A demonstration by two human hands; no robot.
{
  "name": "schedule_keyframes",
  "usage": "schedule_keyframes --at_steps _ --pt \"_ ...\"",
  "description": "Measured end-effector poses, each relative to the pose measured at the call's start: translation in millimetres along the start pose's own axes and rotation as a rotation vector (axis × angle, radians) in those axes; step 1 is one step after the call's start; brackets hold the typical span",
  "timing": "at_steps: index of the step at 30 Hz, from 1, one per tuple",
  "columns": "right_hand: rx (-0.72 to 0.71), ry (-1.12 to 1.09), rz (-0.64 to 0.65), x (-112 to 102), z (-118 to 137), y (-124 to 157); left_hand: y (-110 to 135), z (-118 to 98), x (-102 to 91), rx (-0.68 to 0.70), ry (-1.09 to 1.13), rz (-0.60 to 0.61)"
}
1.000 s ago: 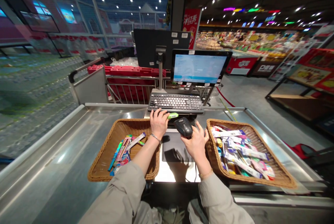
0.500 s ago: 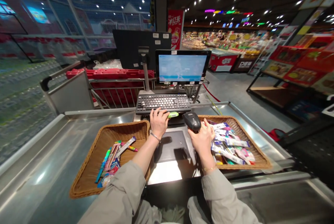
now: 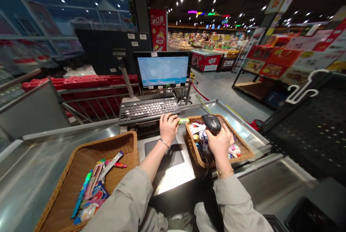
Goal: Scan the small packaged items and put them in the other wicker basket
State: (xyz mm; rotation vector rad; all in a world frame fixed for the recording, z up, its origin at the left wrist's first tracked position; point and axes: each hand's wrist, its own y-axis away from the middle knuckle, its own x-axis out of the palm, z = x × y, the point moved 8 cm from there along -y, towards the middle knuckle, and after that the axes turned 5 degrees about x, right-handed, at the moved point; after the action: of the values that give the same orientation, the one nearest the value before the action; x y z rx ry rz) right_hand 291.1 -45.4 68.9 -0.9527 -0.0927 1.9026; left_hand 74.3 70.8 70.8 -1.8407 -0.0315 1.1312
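While the left hand [image 3: 169, 130] pinches a small green item [image 3: 184, 120] near the frame's centre, the right hand [image 3: 220, 141] grips a black scanner [image 3: 211, 123] over a basket [image 3: 243, 146] right of centre.

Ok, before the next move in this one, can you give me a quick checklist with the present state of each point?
1. Left hand has a grip on the green item: ok, one end sticks out past the fingers.
2. Right hand holds the black scanner: ok, raised above the right basket.
3. Scanner apart from the green item: ok, a gap shows between them.
4. Scanner aimed squarely at the item's pale label: cannot tell.
5. Screen lit: ok, though its text is too small to read.
6. Left hand off the keyboard: cannot tell, its fingers overlap the near edge in view.
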Motion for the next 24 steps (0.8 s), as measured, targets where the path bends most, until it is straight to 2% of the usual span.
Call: schedule_keyframes --at_steps 13,24 --pt "0.131 0.087 -0.131 -43.2 -67.7 -24.1 -24.0 -73.1 61.8 0.151 0.151 0.086" --pt "0.249 0.102 -0.154 -58.8 -105.2 -31.5 -34.3 -124.5 106.7 0.249 0.223 0.173"
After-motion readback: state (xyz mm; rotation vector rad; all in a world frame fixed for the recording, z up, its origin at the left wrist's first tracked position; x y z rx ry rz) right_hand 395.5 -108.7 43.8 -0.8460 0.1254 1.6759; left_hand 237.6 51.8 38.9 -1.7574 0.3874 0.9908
